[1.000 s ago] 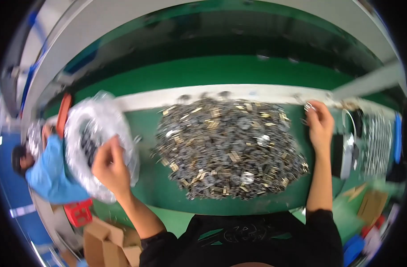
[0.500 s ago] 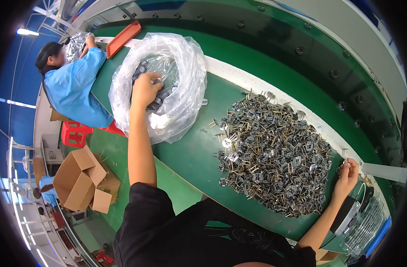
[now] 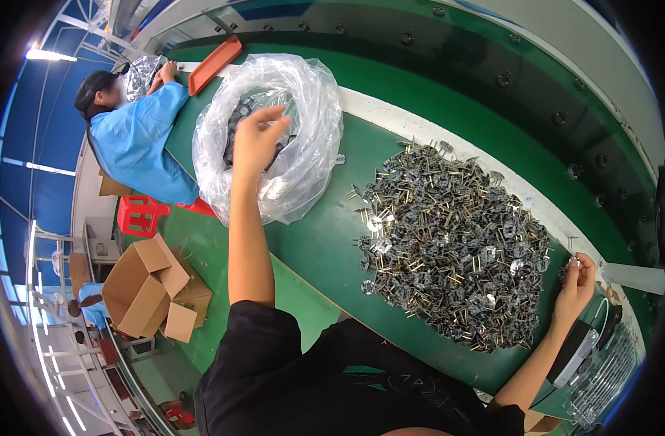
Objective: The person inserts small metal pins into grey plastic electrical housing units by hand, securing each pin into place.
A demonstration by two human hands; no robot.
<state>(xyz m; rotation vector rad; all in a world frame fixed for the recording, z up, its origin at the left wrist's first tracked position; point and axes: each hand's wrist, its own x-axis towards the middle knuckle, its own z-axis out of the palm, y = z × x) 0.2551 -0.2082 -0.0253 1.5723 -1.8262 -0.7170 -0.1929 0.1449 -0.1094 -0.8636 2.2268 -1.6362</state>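
A clear plastic bag stands on the green bench with its mouth rolled open, holding small dark parts. My left hand is above the bag's mouth, thumb and fingers apart, with nothing seen between them. To its right lies a large heap of small dark parts with metal pins, some showing shiny silver faces. Beyond the heap's right end my right hand has its fingertips pinched together. Something small and shiny is at those fingertips, too small to make out.
A conveyor with a green belt carrying spaced small parts runs along the far side. An orange tray lies past the bag, near a co-worker in blue. Cardboard boxes and a red stool stand on the floor at left.
My left hand has lifted slightly out of the bag's mouth, its fingers now stretched toward the right. My right hand stays pinched beside the heap. The whole view has shifted a little.
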